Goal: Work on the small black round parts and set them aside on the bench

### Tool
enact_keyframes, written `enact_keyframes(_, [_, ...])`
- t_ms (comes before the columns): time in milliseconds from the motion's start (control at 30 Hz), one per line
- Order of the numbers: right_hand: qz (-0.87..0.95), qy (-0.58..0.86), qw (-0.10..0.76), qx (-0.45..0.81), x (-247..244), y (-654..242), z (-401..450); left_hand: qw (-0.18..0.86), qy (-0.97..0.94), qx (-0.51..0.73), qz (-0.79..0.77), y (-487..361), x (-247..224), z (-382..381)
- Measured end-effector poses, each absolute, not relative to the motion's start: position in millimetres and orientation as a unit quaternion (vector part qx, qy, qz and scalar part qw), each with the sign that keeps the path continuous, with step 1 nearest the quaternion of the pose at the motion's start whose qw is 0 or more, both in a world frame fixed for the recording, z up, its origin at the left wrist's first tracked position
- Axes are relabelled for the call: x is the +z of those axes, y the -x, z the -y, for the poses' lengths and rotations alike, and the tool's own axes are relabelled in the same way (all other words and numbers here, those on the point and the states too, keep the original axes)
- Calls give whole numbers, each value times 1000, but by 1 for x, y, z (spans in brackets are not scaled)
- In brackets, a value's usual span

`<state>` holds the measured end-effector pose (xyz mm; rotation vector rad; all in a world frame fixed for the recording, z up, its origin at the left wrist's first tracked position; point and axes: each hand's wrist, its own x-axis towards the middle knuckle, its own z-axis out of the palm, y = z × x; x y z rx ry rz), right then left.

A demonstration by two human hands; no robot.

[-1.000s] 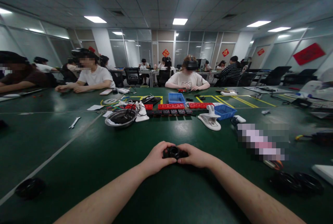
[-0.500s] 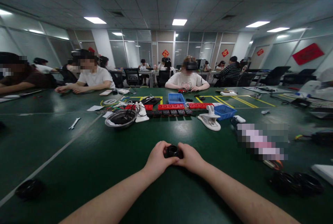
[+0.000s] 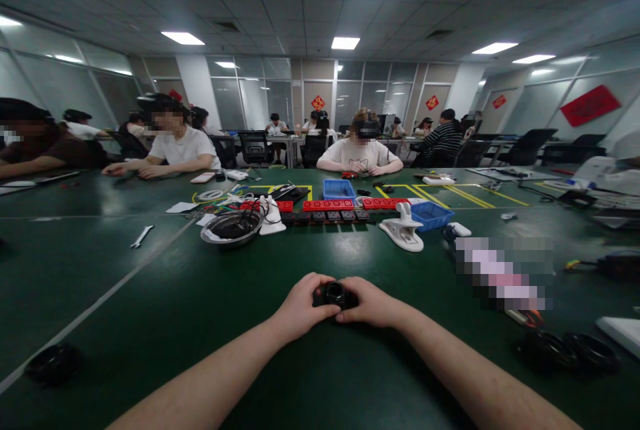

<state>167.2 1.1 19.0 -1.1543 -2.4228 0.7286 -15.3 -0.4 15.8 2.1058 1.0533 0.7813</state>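
A small black round part (image 3: 335, 293) with a hole in its top is gripped between both hands above the green table (image 3: 200, 323). My left hand (image 3: 306, 307) closes on it from the left, its thumb along the near side. From the right, my right hand (image 3: 373, 303) holds the same part, thumb at the near edge and fingers behind. Most of the part's sides are hidden by the fingers. At the far left lies a black ring-shaped part (image 3: 55, 365), and two more black rings (image 3: 549, 350) lie at the right.
Ahead are red sockets (image 3: 327, 205), a metal bowl (image 3: 231, 229), a white clamp base (image 3: 403, 229) and blue trays (image 3: 431, 215). A wrench (image 3: 143, 237) lies to the left, a pixelated bundle (image 3: 500, 273) to the right. A person (image 3: 360, 150) sits across the table.
Both hands and the black part have shifted slightly. My right hand's fingers now reach further over the back of the part, and its thumb sits a little apart from my left thumb.
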Motion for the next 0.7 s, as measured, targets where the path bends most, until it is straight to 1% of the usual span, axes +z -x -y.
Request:
enact_keyframes(100, [858, 380, 181, 295, 21, -170, -4, 334, -813, 289, -380, 16, 18, 1])
enact_keyframes(400, [857, 372, 165, 316, 24, -174, -4, 337, -815, 281, -379, 15, 18, 2])
enact_keyframes(700, [852, 366, 173, 334, 19, -175, -7, 335, -813, 284, -383, 15, 16, 1])
